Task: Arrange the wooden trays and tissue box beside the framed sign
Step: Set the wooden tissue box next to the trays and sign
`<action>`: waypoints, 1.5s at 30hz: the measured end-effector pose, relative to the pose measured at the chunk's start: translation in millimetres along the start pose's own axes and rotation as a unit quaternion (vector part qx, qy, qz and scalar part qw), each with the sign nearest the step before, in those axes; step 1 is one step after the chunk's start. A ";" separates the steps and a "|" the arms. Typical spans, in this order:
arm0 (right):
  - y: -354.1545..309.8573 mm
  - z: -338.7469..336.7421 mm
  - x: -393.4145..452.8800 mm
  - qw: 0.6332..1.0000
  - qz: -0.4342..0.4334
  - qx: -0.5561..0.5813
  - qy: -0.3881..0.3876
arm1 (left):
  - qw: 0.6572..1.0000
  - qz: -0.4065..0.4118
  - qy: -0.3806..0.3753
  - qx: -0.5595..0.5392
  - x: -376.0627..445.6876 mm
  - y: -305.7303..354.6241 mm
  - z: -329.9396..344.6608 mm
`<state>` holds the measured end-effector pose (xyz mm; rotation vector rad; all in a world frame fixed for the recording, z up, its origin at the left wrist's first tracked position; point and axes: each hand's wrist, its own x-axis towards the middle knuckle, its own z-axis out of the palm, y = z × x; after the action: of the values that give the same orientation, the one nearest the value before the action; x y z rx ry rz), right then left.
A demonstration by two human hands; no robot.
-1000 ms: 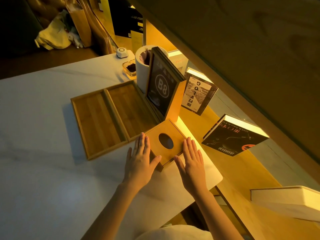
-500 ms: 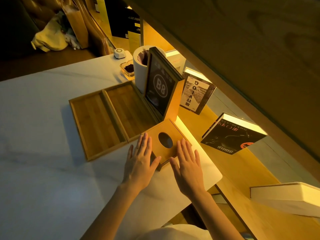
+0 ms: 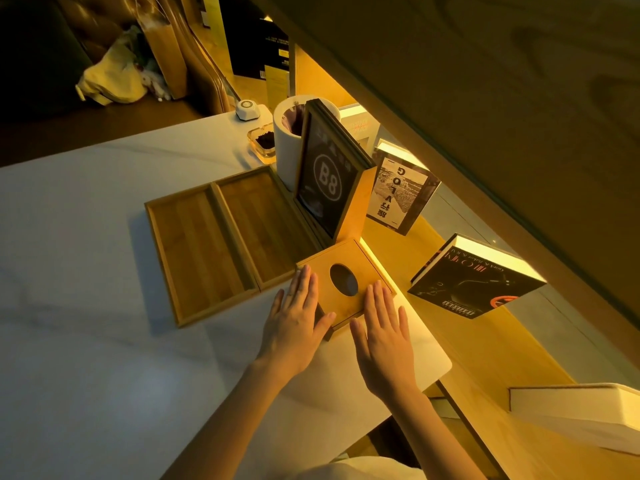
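Observation:
Two shallow wooden trays lie side by side on the white table: the left tray (image 3: 197, 251) and the right tray (image 3: 256, 226). The framed sign (image 3: 325, 183) marked "B8" stands upright at the right tray's far right edge. In front of it sits the wooden tissue box (image 3: 346, 278), square with an oval hole in its lid. My left hand (image 3: 294, 327) lies flat against the box's left near side, fingers together. My right hand (image 3: 384, 334) rests flat on the box's near right corner. Neither hand grips it.
A white cylinder bin (image 3: 287, 147), a small glass dish (image 3: 263, 143) and a white puck (image 3: 247, 109) stand behind the sign. Books (image 3: 474, 278) lean on the lit wooden shelf to the right. The table's rounded corner (image 3: 440, 365) is close to my right hand.
My right hand has slid left and forward onto the tissue box's corner. The left hand stays pressed to the box's side. The box has barely shifted.

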<state>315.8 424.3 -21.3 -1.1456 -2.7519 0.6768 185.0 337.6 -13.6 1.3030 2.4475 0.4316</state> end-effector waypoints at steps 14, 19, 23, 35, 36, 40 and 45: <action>15.8 -13.9 19.3 1.000 -0.002 -0.012 0.018 | 1.000 0.004 -0.017 0.011 26.3 20.5 -0.1; 23.1 -16.6 24.7 1.000 0.003 -0.017 0.018 | 1.000 0.010 -0.017 0.011 34.6 26.0 -0.7; 28.3 -19.0 29.9 1.000 -0.003 -0.011 0.020 | 1.000 0.012 -0.016 0.008 40.8 30.1 0.3; 24.4 -20.3 31.4 0.999 0.000 -0.039 0.034 | 1.000 0.012 -0.018 -0.006 44.9 27.6 3.0; 23.3 -21.2 31.8 0.998 0.000 -0.043 0.038 | 1.000 0.014 -0.024 -0.009 45.8 27.2 2.0; 14.3 -31.7 36.1 0.996 -0.010 -0.063 0.066 | 0.998 0.020 -0.045 -0.026 45.5 24.8 -10.9; -24.0 -60.9 54.2 0.994 -0.103 0.044 0.018 | 0.988 -0.008 0.020 -0.155 35.5 16.8 -61.9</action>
<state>276.0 469.3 38.9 -0.8334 -2.7287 0.7349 152.4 369.7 43.7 1.1507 2.3031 0.8040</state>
